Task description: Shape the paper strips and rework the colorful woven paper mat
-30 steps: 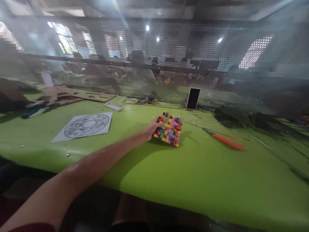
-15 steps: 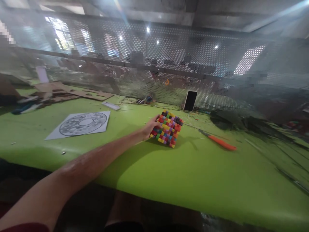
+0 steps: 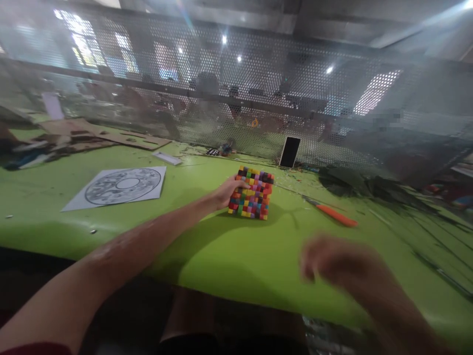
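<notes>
A multicoloured block of small cubes (image 3: pixel 252 193) stands on the green table (image 3: pixel 236 256), tipped up onto its edge. My left hand (image 3: pixel 226 190) reaches far forward and grips the block's left side, thumb on its near face. My right hand (image 3: pixel 334 264) hovers low over the table's near right part, smeared by motion, so its fingers cannot be made out. It is well apart from the block.
An orange-handled knife (image 3: pixel 330 213) lies right of the block. A printed sheet with a round pattern (image 3: pixel 116 185) lies to the left. A dark phone (image 3: pixel 289 152) leans against the perforated metal screen (image 3: pixel 236 108). Cardboard pieces (image 3: pixel 111 138) sit far left, dark leaves (image 3: pixel 369 187) at right.
My left hand has tilted the coloured block up until it stands nearly upright. My right hand has come into view from the lower right, moving fast.
</notes>
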`<state>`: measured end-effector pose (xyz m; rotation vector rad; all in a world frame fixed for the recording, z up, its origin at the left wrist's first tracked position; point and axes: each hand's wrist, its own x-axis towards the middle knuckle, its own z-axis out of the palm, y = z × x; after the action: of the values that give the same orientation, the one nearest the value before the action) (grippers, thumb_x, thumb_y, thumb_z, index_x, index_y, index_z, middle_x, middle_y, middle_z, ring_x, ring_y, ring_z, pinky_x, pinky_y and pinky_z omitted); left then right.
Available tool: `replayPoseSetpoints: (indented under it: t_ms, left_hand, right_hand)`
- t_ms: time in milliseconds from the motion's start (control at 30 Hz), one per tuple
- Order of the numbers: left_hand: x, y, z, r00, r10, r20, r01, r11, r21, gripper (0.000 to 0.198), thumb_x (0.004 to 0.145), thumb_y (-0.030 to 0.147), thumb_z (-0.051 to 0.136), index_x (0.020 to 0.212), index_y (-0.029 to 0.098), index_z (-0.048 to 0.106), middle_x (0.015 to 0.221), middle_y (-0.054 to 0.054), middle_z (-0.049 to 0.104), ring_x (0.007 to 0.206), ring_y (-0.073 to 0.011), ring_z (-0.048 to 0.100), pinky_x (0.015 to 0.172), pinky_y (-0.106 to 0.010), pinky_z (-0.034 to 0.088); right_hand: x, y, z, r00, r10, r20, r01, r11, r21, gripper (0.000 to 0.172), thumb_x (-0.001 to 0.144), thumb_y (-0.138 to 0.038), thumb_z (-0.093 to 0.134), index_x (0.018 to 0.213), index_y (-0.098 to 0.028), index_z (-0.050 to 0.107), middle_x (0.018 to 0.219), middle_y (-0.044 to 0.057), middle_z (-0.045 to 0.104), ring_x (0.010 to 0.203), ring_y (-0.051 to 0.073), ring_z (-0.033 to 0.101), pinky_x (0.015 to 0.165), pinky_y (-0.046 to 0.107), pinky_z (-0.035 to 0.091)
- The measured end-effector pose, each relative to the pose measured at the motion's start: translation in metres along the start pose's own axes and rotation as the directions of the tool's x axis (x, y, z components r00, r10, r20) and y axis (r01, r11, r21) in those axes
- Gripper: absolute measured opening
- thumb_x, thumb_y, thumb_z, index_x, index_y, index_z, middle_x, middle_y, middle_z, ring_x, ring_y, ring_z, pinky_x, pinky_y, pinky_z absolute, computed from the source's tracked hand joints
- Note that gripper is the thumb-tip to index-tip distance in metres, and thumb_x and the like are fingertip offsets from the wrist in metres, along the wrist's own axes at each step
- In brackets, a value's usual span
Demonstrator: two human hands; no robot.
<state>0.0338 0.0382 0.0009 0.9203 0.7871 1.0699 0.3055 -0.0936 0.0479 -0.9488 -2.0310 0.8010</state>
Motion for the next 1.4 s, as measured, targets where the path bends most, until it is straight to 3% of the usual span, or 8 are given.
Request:
replayPoseSetpoints:
  t_ms: [133,233,333,467,600,800,1200,1400]
  left_hand:
    - [-0.001,0.001,0.002,1.000,0.012,-0.021,-0.012,1.000,-0.019,0.041,0.064,0.010,0.070,0.102,0.019,0.054,0.091,-0.007,0.077,0.074,-0.0240,0.074,0.073,-0.044,0.063]
    - [0.000,-0.001,0.001,0.999,0.012,-0.033,-0.013,1.000,-0.004,0.037,0.068,0.010,0.069,0.101,0.018,0.054,0.091,-0.006,0.076,0.074,-0.0220,0.074,0.075,-0.042,0.063]
    - [0.001,-0.003,0.000,0.998,0.015,-0.059,-0.015,1.000,0.009,0.035,0.069,0.009,0.068,0.100,0.018,0.056,0.089,-0.005,0.076,0.072,-0.0204,0.074,0.075,-0.041,0.063]
    - [-0.003,-0.003,0.004,0.999,-0.003,-0.047,0.001,0.999,-0.035,0.030,0.070,0.006,0.067,0.096,0.018,0.057,0.085,-0.005,0.075,0.070,-0.0208,0.073,0.072,-0.041,0.063]
    - [-0.008,-0.004,0.011,0.999,-0.030,0.021,0.031,0.999,-0.045,0.023,0.074,0.004,0.065,0.094,0.015,0.061,0.084,-0.007,0.076,0.071,-0.0203,0.074,0.072,-0.038,0.064]
    - [-0.007,-0.004,0.012,0.999,-0.048,-0.023,0.048,0.999,-0.007,0.016,0.078,0.004,0.064,0.090,0.015,0.063,0.078,-0.007,0.075,0.068,-0.0189,0.074,0.073,-0.037,0.065]
    - [-0.010,-0.007,0.015,0.998,-0.029,-0.049,0.032,0.997,0.075,0.013,0.080,0.006,0.063,0.088,0.014,0.069,0.077,-0.007,0.076,0.066,-0.0182,0.073,0.074,-0.037,0.065]
    - [-0.008,-0.010,0.012,1.000,-0.005,-0.028,0.007,0.996,0.092,0.012,0.081,0.007,0.064,0.091,0.013,0.069,0.081,-0.008,0.076,0.069,-0.0181,0.074,0.073,-0.035,0.065]
  right_hand:
    - [0.053,0.029,-0.011,0.995,0.087,-0.044,-0.093,0.981,-0.169,0.032,0.092,-0.040,0.065,0.121,-0.029,0.073,0.085,0.004,0.068,0.067,0.018,0.064,0.061,0.035,0.054]
    - [0.094,0.050,-0.005,0.987,0.152,0.048,-0.136,0.962,-0.238,0.044,0.091,-0.044,0.064,0.129,-0.021,0.069,0.075,0.002,0.065,0.059,0.016,0.058,0.057,0.031,0.049]
    - [0.113,0.063,0.007,0.990,0.125,0.069,-0.104,0.962,-0.252,0.041,0.088,-0.051,0.067,0.112,-0.018,0.073,0.070,0.001,0.063,0.056,0.014,0.053,0.054,0.028,0.043]
    - [0.112,0.072,0.017,0.997,0.083,-0.006,-0.083,0.983,-0.161,0.038,0.082,-0.055,0.072,0.081,-0.018,0.066,0.071,0.002,0.064,0.059,0.014,0.055,0.057,0.029,0.045]
    - [0.103,0.078,0.019,0.981,0.177,-0.079,-0.175,0.984,0.038,0.040,0.082,-0.054,0.072,0.073,-0.019,0.056,0.058,0.000,0.061,0.053,0.014,0.057,0.055,0.030,0.049]
    - [0.101,0.081,0.016,0.958,0.269,-0.095,-0.231,0.927,0.295,0.039,0.076,-0.052,0.076,0.069,-0.019,0.055,0.064,0.001,0.061,0.059,0.017,0.066,0.047,0.027,0.053]
    - [0.094,0.081,0.014,0.970,0.238,-0.052,-0.235,0.970,0.056,0.038,0.079,-0.052,0.074,0.076,-0.018,0.059,0.062,0.005,0.069,0.046,0.013,0.059,0.047,0.027,0.052]
    - [0.091,0.078,0.019,0.973,0.197,-0.123,-0.200,0.980,-0.011,0.042,0.076,-0.056,0.077,0.072,-0.019,0.058,0.059,0.003,0.065,0.048,0.013,0.057,0.048,0.027,0.050]
